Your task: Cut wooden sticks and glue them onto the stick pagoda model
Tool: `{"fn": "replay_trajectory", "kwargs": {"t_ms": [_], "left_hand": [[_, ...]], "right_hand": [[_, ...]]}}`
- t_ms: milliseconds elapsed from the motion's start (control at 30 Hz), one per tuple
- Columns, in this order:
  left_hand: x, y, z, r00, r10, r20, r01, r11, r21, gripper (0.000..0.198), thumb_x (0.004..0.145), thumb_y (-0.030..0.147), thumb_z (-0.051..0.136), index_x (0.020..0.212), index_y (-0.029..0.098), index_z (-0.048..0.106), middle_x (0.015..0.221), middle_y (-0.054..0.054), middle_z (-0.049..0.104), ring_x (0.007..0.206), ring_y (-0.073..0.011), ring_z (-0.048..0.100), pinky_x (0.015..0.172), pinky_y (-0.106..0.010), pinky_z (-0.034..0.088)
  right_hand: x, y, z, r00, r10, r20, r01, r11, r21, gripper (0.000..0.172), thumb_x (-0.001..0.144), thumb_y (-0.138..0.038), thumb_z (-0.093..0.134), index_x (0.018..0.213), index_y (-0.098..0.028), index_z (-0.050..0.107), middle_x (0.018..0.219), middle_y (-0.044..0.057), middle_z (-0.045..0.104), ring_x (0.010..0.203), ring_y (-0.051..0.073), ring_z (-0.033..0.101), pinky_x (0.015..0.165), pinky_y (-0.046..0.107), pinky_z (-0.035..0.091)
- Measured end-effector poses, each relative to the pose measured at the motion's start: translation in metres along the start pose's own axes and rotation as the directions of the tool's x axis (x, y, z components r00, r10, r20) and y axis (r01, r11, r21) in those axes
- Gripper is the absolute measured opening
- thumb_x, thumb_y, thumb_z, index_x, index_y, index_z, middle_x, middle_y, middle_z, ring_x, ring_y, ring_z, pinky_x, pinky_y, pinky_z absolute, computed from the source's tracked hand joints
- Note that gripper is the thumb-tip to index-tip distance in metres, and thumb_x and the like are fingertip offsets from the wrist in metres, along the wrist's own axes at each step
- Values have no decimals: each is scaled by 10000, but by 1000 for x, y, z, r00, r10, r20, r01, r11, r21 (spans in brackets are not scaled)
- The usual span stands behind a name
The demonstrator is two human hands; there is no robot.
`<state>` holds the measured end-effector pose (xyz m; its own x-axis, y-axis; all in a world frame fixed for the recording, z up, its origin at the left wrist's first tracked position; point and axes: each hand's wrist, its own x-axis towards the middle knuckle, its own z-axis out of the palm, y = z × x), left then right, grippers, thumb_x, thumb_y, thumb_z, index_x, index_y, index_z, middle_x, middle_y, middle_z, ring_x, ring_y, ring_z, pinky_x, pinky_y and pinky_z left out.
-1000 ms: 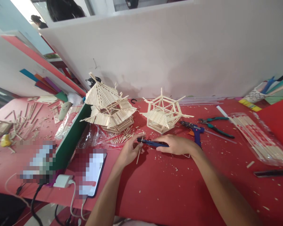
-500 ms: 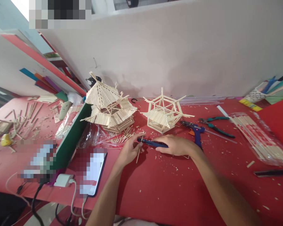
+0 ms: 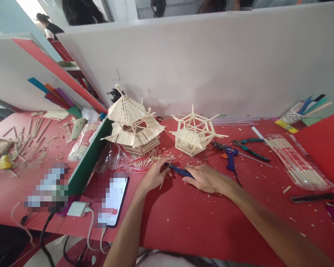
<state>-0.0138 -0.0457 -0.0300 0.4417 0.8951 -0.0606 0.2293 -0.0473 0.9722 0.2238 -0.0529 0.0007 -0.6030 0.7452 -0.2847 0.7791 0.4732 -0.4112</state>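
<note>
My left hand (image 3: pixel 155 174) is closed on a thin wooden stick (image 3: pixel 161 184), whose lower end pokes out below the fingers. My right hand (image 3: pixel 207 178) is wrapped round dark blue pliers (image 3: pixel 179 170). Their dark head reaches the stick at my left fingertips; whether the jaws are closed on it is too small to tell. Just beyond both hands stands a small six-sided stick frame (image 3: pixel 193 137), roofed with sticks on its front side. To its left is a taller two-tiered stick pavilion (image 3: pixel 135 126), with short cut sticks (image 3: pixel 147 159) scattered before it.
A glue gun (image 3: pixel 229 154) and green-handled cutters (image 3: pixel 250 146) lie to the right, near a bagged bundle of sticks (image 3: pixel 297 161). A phone (image 3: pixel 114 200) with a cable is at left, beside a green divider (image 3: pixel 86 159). A white partition (image 3: pixel 200 63) stands behind.
The view has shifted slightly. Both hands stay together at the stick, and the right hand with the pliers has tilted a little.
</note>
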Motion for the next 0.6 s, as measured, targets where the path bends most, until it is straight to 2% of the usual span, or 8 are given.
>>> {"fn": "replay_trajectory", "kwargs": {"t_ms": [167, 267, 433, 600], "left_hand": [[0, -4, -1, 995, 38, 90, -42, 998, 39, 435, 883, 134, 478, 1304, 169, 582, 931, -79, 711, 742, -182, 708, 672, -293, 567], [1, -7, -2, 992, 35, 118, -41, 998, 44, 416, 875, 136, 495, 1275, 165, 608, 985, -88, 707, 699, -161, 693, 653, -280, 561], [4, -3, -4, 983, 38, 178, -40, 999, 11, 398, 878, 158, 526, 1262, 164, 626, 1136, -121, 683, 697, -156, 697, 659, -287, 561], [8, 2, -5, 980, 39, 197, -47, 998, 34, 417, 871, 145, 536, 1278, 166, 624, 1035, -105, 708, 690, -167, 698, 645, -283, 553]], "right_hand": [[-10, -13, 13, 997, 57, -47, -62, 992, -109, 449, 1034, -428, 330, 1274, -126, 560, 1002, 157, 758, 910, 328, 718, 744, 357, 417], [-13, -19, 21, 995, 79, -66, -86, 991, -105, 447, 1039, -405, 314, 1294, -127, 555, 994, 149, 762, 910, 323, 717, 741, 353, 406], [-15, -20, 27, 991, 103, -90, -112, 989, -98, 430, 1039, -413, 304, 1085, -138, 631, 904, 146, 761, 834, 314, 715, 673, 339, 374], [-16, -16, 28, 989, 103, -108, -114, 988, -102, 412, 1037, -405, 312, 1043, -138, 626, 914, 149, 758, 819, 304, 710, 650, 335, 344]]}}
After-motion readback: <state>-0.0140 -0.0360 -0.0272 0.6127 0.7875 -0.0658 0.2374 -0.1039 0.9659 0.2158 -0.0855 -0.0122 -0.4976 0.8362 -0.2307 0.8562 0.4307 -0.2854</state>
